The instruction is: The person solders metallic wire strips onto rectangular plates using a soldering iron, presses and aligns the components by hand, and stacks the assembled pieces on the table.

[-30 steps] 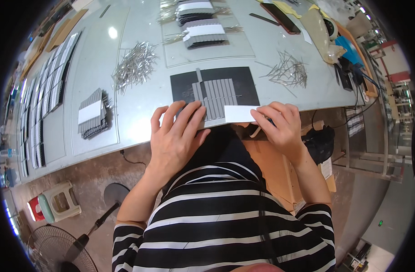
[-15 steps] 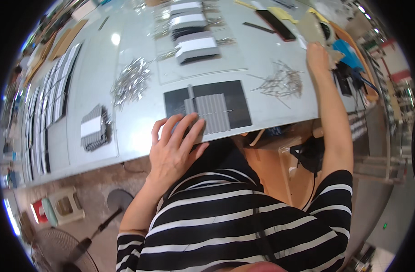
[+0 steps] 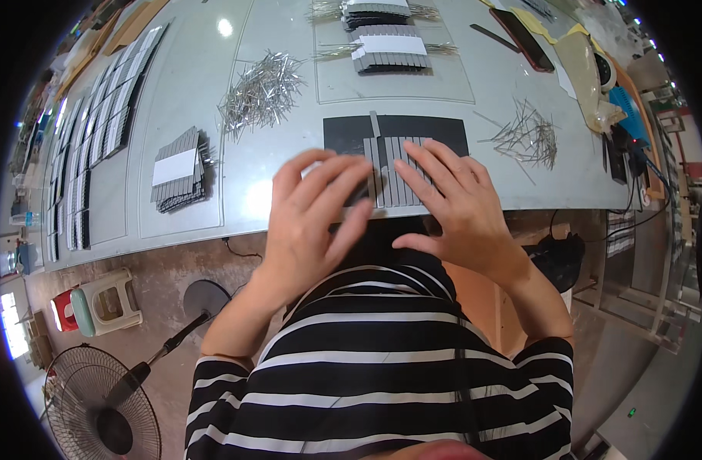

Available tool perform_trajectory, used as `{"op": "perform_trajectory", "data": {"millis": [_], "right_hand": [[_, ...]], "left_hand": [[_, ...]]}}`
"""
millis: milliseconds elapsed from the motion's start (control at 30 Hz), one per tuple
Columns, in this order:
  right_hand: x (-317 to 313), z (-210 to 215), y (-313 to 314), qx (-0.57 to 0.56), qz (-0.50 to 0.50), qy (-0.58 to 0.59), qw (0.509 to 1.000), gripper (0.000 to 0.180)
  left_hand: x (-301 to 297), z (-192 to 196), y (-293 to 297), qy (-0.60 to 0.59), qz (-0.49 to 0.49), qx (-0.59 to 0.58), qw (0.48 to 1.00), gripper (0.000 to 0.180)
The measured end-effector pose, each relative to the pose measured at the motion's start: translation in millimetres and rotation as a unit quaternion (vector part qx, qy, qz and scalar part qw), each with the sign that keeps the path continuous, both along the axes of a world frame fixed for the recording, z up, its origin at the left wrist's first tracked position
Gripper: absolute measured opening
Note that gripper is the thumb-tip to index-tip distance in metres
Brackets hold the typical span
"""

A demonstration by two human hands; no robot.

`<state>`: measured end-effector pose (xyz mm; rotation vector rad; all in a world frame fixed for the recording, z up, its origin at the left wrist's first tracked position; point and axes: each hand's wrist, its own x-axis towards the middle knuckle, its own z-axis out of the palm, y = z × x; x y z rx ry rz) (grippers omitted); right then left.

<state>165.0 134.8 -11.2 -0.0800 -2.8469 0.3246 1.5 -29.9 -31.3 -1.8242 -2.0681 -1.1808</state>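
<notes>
A black mat (image 3: 443,132) lies at the near edge of the grey table (image 3: 290,184), with a row of grey metal strips (image 3: 393,172) lined up on it. My left hand (image 3: 313,215) lies flat with spread fingers over the left end of the strips and the mat's edge. My right hand (image 3: 458,203) rests with fingers apart on the right side of the strips. Neither hand grips anything that I can see.
A loose pile of thin metal pins (image 3: 260,92) lies at the left, a smaller scatter of pins (image 3: 529,138) at the right. A banded bundle of strips (image 3: 178,169) sits left; more bundles (image 3: 385,47) at the back. A fan (image 3: 98,399) and stools (image 3: 98,303) stand on the floor.
My right hand came back from the far right of the table to the strips. The white paper slip from a second ago is gone from view. My left hand stayed on the mat.
</notes>
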Motion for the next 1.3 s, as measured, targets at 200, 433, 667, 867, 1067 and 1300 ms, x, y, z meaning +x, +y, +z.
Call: {"op": "perform_trajectory", "data": {"millis": [200,433,667,867,1067,1300], "right_hand": [[2.5,-27.2,-5.8,0.114,0.021,0.065,0.991,0.050],[23.7,-21.2,4.0,0.125,0.061,0.177,0.974,0.025],[4.6,30.1,99.5,-0.064,-0.132,0.260,0.954,0.019],[-32.7,58.9,287.0,-0.055,-0.293,0.162,0.941,0.031],[-96.5,67.7,429.8,-0.021,-0.399,0.045,0.916,0.029],[-124.6,51.4,533.6,0.148,-0.385,0.122,0.903,0.031]], "left_hand": [[-40.8,20.2,26.1,0.125,-0.023,-0.062,0.990,0.041],[-53.1,8.2,47.2,0.213,-0.076,-0.112,0.968,0.033],[-32.4,11.4,13.0,0.190,-0.090,-0.150,0.966,0.052],[-23.5,5.8,-3.6,0.219,-0.126,-0.122,0.960,0.046],[-28.8,13.3,-14.8,0.185,-0.175,-0.156,0.954,0.026],[-24.7,12.4,-27.5,0.011,-0.088,-0.121,0.989,0.030]]}}
